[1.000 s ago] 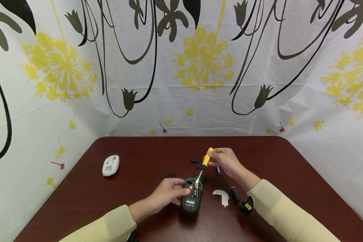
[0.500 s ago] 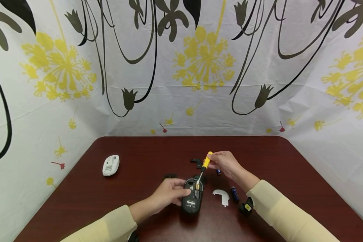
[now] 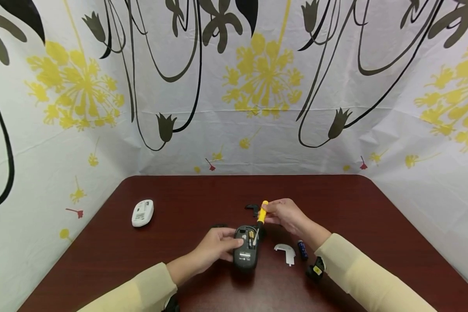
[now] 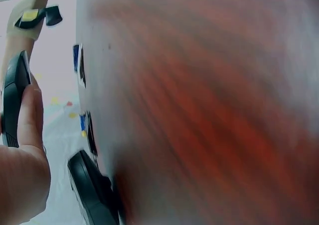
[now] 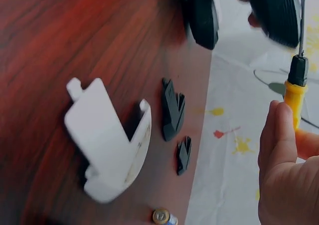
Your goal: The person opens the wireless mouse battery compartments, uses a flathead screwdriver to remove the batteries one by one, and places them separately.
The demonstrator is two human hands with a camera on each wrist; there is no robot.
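Note:
My left hand grips a black computer mouse, its underside facing up and its battery compartment uncovered. A battery with a gold-coloured end shows in the compartment. Between thumb and fingers, my right hand holds a screwdriver with a yellow handle. Its metal shaft slants down to the compartment; whether the tip touches the battery I cannot tell. In the right wrist view the shaft passes beside the mouse's edge.
Another black mouse lies on the table behind the held one. A white battery cover and a blue battery lie to the right. Farther back is a black cover. A white mouse rests upside down at the left.
My right hand has moved down and left, bringing the screwdriver lower and steeper over the compartment. The battery's gold end has shifted in the compartment. My left hand has hardly moved.

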